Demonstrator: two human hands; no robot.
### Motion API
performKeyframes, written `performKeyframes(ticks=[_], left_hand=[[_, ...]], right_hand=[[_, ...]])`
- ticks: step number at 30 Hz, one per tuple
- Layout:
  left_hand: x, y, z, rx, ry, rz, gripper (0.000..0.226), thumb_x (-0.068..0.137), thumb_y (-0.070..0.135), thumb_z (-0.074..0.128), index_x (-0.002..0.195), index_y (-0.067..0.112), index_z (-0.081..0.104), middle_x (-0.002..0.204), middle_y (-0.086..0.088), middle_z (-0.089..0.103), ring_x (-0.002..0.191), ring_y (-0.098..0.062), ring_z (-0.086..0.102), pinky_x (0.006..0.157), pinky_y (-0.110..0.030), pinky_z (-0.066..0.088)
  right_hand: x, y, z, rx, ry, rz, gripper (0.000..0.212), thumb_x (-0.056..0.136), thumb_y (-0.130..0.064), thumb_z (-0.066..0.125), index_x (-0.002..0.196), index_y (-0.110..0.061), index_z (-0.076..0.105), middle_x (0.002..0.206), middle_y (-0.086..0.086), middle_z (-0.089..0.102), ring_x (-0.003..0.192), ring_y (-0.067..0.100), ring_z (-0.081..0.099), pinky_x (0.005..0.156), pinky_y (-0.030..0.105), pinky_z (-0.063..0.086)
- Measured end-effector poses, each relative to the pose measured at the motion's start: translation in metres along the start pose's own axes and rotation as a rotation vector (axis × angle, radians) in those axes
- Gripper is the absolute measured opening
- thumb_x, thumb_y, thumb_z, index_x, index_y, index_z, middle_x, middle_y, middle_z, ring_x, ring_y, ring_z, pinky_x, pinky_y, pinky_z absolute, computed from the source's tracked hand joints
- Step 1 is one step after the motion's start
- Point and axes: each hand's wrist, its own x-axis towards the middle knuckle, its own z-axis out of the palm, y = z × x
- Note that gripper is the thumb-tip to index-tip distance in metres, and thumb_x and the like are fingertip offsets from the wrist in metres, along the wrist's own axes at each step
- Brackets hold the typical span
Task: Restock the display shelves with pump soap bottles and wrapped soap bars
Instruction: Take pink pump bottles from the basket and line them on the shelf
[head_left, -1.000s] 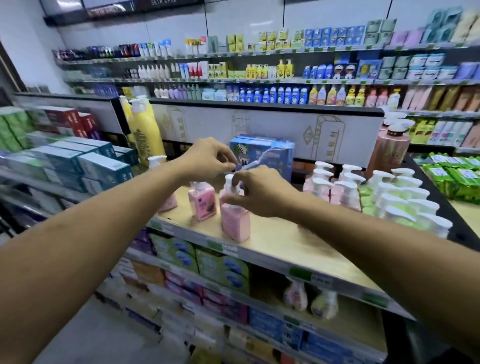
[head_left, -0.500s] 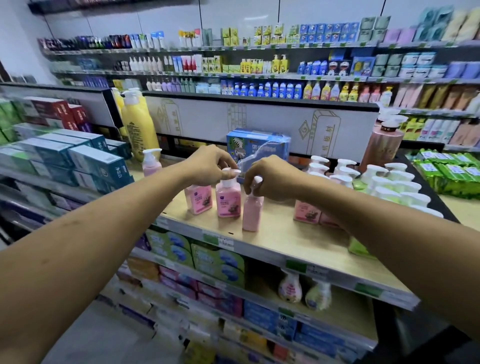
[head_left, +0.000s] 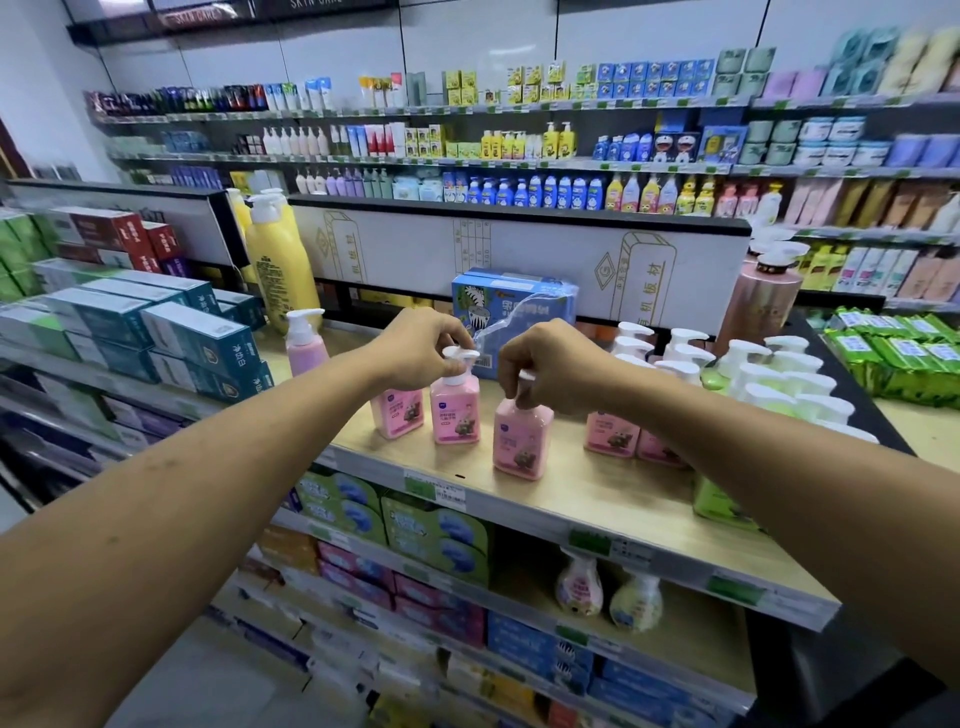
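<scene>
Bright, even overhead store light; shadows faint. Soft glare on white wall panels (head_left: 467, 36) at 12 o'clock. Wide-angle bowing toward edges; blur at 3 and 9 o'clock.

"SKIN CARE" is lettered in white on the dark header sign (head_left: 317, 5), cut by the top edge. "净齿白" is printed on the ends of the teal boxes (head_left: 228, 353). Gold characters, among them 机 and 材, are set sideways on the white panel (head_left: 519, 249). The print on each pink bottle (head_left: 454, 415) and on the shelf tags (head_left: 449, 493) cannot be read.
</scene>
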Motion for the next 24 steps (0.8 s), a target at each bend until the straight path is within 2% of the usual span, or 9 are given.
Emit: performKeyframes(ticks=[2,4,6,8,11,14,17,22,24], left_hand=[[-0.001,-0.002,0.003,0.005,0.006,0.0,0.028,0.084,0.026,0.077,0.11,0.024,0.071,0.101,0.002,0.067,0.087,-0.011,0.06,0.064,-0.02,0.042],[-0.003,-0.002,0.005,0.009,0.017,0.001,0.029,0.085,0.027,0.076,0.113,0.024,0.071,0.098,0.003,0.066,0.085,-0.011,0.058,0.064,-0.022,0.04],[-0.004,-0.002,0.006,0.004,0.037,0.016,0.03,0.085,0.025,0.076,0.114,0.022,0.072,0.097,0.003,0.066,0.085,-0.012,0.06,0.069,-0.024,0.041],[-0.007,0.0,0.006,-0.006,0.035,0.053,0.029,0.084,0.024,0.077,0.112,0.02,0.073,0.092,0.003,0.067,0.08,-0.01,0.059,0.068,-0.022,0.041],[-0.01,0.011,0.006,-0.042,0.008,0.126,0.025,0.082,0.023,0.078,0.107,0.022,0.075,0.078,0.012,0.061,0.069,-0.005,0.053,0.061,-0.017,0.038],[-0.011,0.031,0.007,-0.079,-0.022,0.197,0.023,0.083,0.023,0.078,0.106,0.022,0.076,0.076,0.02,0.06,0.07,-0.004,0.055,0.063,-0.015,0.039],[-0.007,0.054,0.012,-0.113,-0.044,0.243,0.025,0.082,0.022,0.079,0.107,0.021,0.076,0.078,0.018,0.063,0.071,0.0,0.056,0.065,-0.013,0.041],[-0.003,0.092,0.033,-0.163,-0.048,0.294,0.026,0.08,0.02,0.08,0.106,0.018,0.076,0.077,0.012,0.065,0.069,-0.003,0.057,0.071,-0.021,0.049],[-0.001,0.104,0.042,-0.162,-0.053,0.321,0.027,0.081,0.019,0.08,0.108,0.017,0.076,0.073,0.013,0.063,0.064,0.002,0.054,0.064,-0.012,0.043]], right_hand=[[0.0,-0.002,0.003,-0.022,0.02,-0.019,0.031,0.066,-0.008,0.086,0.085,-0.029,0.072,0.084,-0.023,0.058,0.076,-0.005,0.054,0.06,0.011,0.038],[-0.001,-0.001,0.004,-0.102,0.037,-0.011,0.032,0.071,-0.02,0.086,0.1,-0.026,0.074,0.091,-0.016,0.06,0.081,0.004,0.054,0.063,0.021,0.039],[-0.004,0.002,0.0,-0.154,0.042,-0.004,0.024,0.074,-0.024,0.084,0.096,-0.022,0.076,0.077,-0.014,0.062,0.073,0.006,0.056,0.058,0.02,0.036],[-0.011,0.004,-0.012,-0.164,0.043,-0.004,0.017,0.073,-0.022,0.085,0.088,-0.02,0.077,0.063,-0.018,0.056,0.063,0.0,0.053,0.055,0.017,0.034],[-0.023,0.012,-0.041,-0.161,0.08,0.016,0.019,0.069,-0.02,0.088,0.085,-0.021,0.077,0.064,-0.013,0.061,0.061,0.003,0.056,0.057,0.02,0.04],[-0.04,0.022,-0.069,-0.154,0.075,0.034,0.021,0.067,-0.022,0.09,0.082,-0.025,0.075,0.057,-0.013,0.054,0.051,0.0,0.047,0.052,0.02,0.037],[-0.055,0.031,-0.086,-0.142,0.035,0.078,0.022,0.065,-0.021,0.09,0.079,-0.026,0.073,0.051,-0.014,0.048,0.046,-0.001,0.045,0.046,0.013,0.033],[-0.077,0.041,-0.094,-0.201,-0.038,0.139,0.026,0.065,-0.023,0.091,0.079,-0.029,0.071,0.057,-0.01,0.054,0.049,-0.006,0.05,0.047,0.011,0.037],[-0.083,0.046,-0.093,-0.217,-0.043,0.141,0.026,0.064,-0.024,0.091,0.079,-0.029,0.071,0.058,-0.01,0.055,0.05,-0.003,0.051,0.048,0.012,0.036]])
